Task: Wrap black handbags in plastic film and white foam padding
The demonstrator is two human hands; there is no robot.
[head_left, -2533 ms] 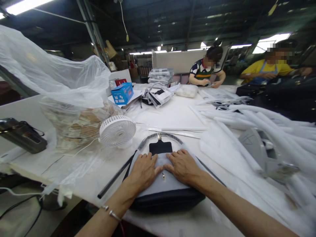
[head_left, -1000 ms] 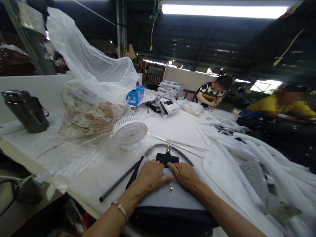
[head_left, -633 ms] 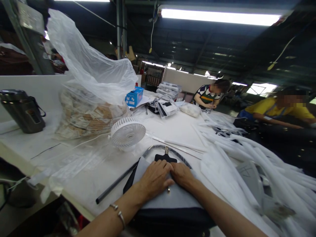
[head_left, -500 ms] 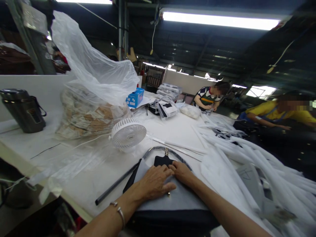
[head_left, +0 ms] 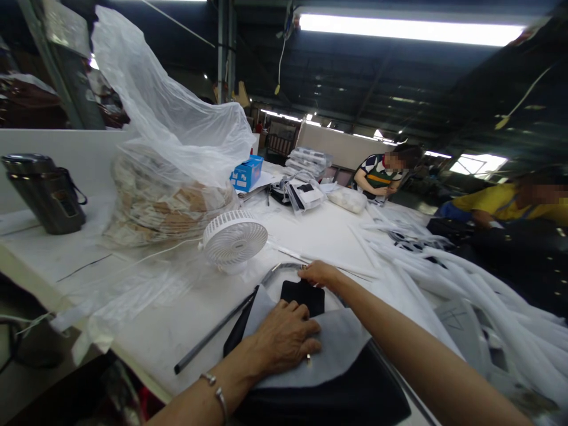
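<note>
A dark handbag lies flat at the near table edge, partly covered by a grey sheet of fabric wrap. My left hand rests flat on that sheet, fingers stretched out, beside a small metal stud. A black tab with a metal clasp sticks out past the sheet. My right hand reaches over the tab and is closed at the clasp and the bag's curved handle. A black strap runs off to the left.
A small white fan stands just beyond the bag. A clear plastic sack of brown pieces fills the left, with a dark flask farther left. White wrapped tubes pile on the right. A blue box and two seated people are farther back.
My right hand has left the grey sheet and moved forward to the clasp at the handle. The sheet's far edge has slipped back, baring more of the black tab. My left hand stays flat.
</note>
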